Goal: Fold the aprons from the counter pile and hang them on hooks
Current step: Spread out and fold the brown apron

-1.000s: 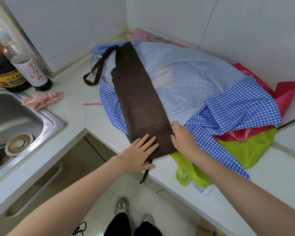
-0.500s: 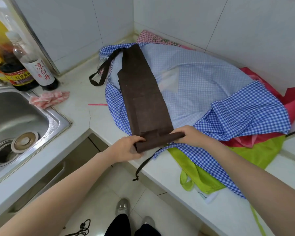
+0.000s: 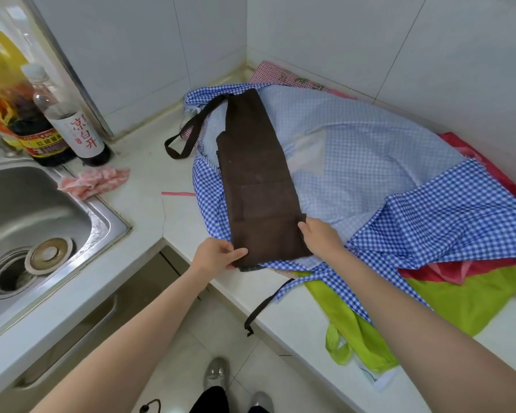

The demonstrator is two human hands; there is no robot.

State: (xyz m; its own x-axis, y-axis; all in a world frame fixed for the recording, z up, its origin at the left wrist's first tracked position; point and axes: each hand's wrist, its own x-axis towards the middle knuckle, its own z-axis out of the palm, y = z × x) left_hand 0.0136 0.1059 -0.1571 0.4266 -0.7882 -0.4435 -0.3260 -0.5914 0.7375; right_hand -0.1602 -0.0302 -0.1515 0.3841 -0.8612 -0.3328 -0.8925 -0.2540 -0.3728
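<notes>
**Near end of brown apron pinched at both corners for next fold**

While lying as a long narrow strip on top of the pile, brown apron [image 3: 258, 180] runs away from the body toward the wall corner, already folded lengthwise, with a pocket seam showing partway along. Resting on the blue checked apron [image 3: 385, 180], which gives a flat soft bed above the red apron [image 3: 489, 269] and green apron [image 3: 429, 299] beneath. Left hand [image 3: 215, 254] pinching the near left corner, thumb on top and fingers [image 3: 239, 252] closed on the cloth; right hand [image 3: 320, 236] gripping the near right edge, thumb tip pressed on the brown fabric. Both holds set at the short end, probably so the end can be lifted evenly and carried up over the strip without skewing. Neck strap [image 3: 191, 132] looping off the far left side onto the counter [image 3: 149, 210], left free, likely for hanging later. Loose tie [image 3: 262, 308] dangling over the counter edge. Hooks not in view. Other aprons not yet folded.
</notes>
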